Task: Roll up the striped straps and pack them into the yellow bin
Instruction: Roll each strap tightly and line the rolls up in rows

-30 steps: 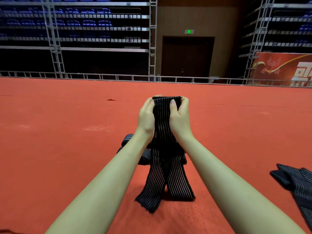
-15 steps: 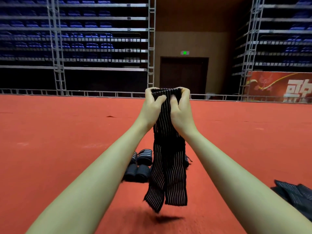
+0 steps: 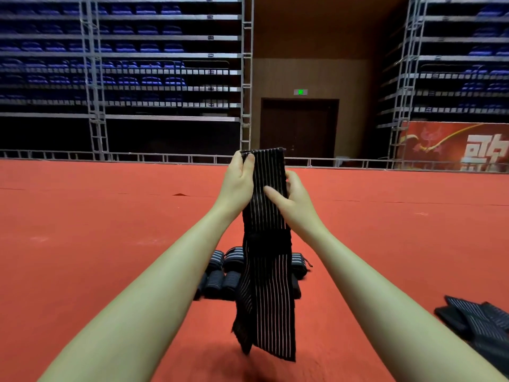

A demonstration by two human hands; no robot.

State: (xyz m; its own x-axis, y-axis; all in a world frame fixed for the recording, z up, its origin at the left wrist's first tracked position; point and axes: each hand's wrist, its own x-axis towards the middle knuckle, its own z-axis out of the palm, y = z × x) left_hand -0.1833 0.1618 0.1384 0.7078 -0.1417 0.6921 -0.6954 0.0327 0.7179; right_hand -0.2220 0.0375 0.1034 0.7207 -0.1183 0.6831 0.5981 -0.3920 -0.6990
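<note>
Red banner [image 3: 454,146] with large white characters, partly cut off; black, white-striped strap [image 3: 265,271] hanging above the red floor [image 3: 82,230], top corner pinched by the left hand [image 3: 238,186], right hand [image 3: 292,199] gripping its edge lower down.

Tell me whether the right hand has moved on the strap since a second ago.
Yes. The right hand has slid down from the strap's top edge, where the left hand still pinches it.

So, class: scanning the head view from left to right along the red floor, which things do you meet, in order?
Left hand → hanging striped strap → right hand → unrolled straps on the floor. The rolled straps behind the hanging one overlap it, so they are left out.
</note>
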